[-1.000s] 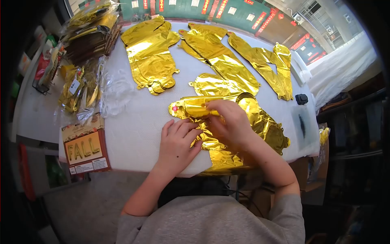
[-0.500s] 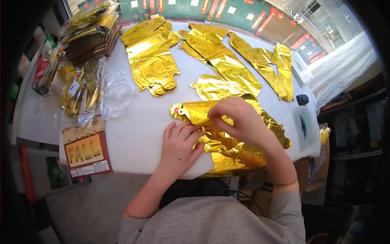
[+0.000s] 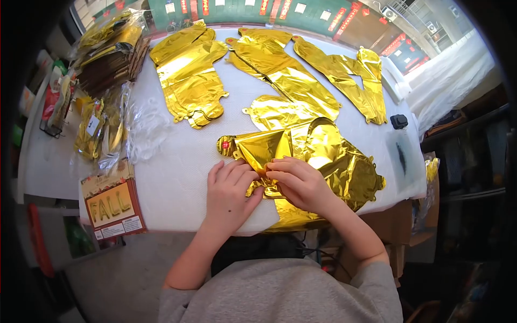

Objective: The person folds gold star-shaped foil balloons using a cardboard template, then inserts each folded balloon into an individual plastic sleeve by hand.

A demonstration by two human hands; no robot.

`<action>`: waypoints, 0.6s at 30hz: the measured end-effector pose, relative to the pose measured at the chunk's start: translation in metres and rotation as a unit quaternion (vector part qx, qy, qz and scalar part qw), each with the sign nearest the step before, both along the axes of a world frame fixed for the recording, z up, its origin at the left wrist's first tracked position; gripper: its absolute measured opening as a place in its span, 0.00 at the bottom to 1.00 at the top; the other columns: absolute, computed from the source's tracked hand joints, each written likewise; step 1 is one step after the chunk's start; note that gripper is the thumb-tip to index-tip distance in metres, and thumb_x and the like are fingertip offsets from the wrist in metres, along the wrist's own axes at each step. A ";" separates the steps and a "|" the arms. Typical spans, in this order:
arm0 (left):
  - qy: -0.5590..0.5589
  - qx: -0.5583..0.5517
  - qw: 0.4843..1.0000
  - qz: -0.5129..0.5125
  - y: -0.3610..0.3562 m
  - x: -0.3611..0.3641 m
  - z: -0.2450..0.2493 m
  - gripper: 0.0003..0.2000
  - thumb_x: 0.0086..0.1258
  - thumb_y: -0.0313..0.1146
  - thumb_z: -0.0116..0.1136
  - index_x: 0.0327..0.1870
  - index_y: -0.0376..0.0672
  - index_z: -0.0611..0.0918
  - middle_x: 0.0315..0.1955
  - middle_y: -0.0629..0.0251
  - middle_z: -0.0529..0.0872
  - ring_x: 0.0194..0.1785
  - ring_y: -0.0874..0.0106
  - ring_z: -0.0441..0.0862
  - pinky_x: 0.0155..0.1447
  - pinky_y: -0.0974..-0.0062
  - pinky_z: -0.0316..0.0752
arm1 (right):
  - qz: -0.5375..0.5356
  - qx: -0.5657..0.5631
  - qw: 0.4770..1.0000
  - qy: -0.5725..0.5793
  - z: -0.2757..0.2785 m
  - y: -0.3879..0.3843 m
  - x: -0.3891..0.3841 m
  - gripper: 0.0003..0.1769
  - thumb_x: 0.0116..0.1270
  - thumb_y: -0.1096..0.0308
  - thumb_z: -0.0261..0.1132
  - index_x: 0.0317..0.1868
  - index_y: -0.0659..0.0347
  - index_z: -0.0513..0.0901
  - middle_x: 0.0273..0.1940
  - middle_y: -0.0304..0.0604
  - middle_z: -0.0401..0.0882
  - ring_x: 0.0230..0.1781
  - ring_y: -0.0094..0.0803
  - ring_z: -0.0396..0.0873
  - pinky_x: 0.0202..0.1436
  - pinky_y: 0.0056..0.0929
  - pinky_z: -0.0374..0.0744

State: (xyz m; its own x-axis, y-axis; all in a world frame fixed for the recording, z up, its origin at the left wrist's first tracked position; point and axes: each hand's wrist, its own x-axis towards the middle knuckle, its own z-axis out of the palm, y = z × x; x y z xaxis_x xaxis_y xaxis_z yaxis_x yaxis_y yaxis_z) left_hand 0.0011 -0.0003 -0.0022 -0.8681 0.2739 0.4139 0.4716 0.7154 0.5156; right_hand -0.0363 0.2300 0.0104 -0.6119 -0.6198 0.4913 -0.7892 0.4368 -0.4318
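Note:
A flat gold foil balloon [image 3: 344, 159], partly folded, lies at the table's near edge in front of me. My right hand [image 3: 302, 185] has its fingers closed on the balloon's folded edge, close to the middle; the fingertips are partly hidden. My left hand [image 3: 231, 188] rests palm down at the balloon's left end, fingers stretched and thumb apart, touching the foil. Beside its fingertips is a foil tab with a red spot [image 3: 225, 145]. Beyond my hands lie more flat foil balloons: a wide stack [image 3: 188, 75], a long one [image 3: 280, 64] and an A-shaped one [image 3: 350, 75].
Printed FALL packages [image 3: 112, 207] lie at the left front corner. Behind them are clear bags with gold foil [image 3: 94, 129], crumpled clear plastic [image 3: 153, 126] and a tall pile of packages [image 3: 110, 59]. A small black object [image 3: 398, 121] sits at the right edge.
My right hand has come down and toward me onto the foil. The balloon's upper layer, lifted before, now lies folded over more flatly. My left hand has barely moved.

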 end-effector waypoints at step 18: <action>0.004 0.031 0.999 0.040 0.002 0.001 0.003 0.25 0.58 0.34 0.80 0.57 0.45 0.83 0.60 0.56 0.78 0.62 0.57 0.80 0.67 0.58 0.72 | 0.008 0.030 0.998 0.046 -0.011 0.002 0.001 0.18 0.63 0.75 0.73 0.54 0.61 0.87 0.57 0.44 0.86 0.58 0.46 0.86 0.64 0.43 0.85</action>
State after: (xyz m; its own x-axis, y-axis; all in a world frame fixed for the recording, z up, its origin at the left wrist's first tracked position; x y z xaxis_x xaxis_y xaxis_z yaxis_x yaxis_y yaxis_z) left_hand 0.0022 0.0012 0.0006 -0.8829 0.1773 0.4348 0.4182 0.7177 0.5567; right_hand -0.0350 0.2316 -0.0005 -0.5557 -0.6596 0.5062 -0.8314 0.4468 -0.3305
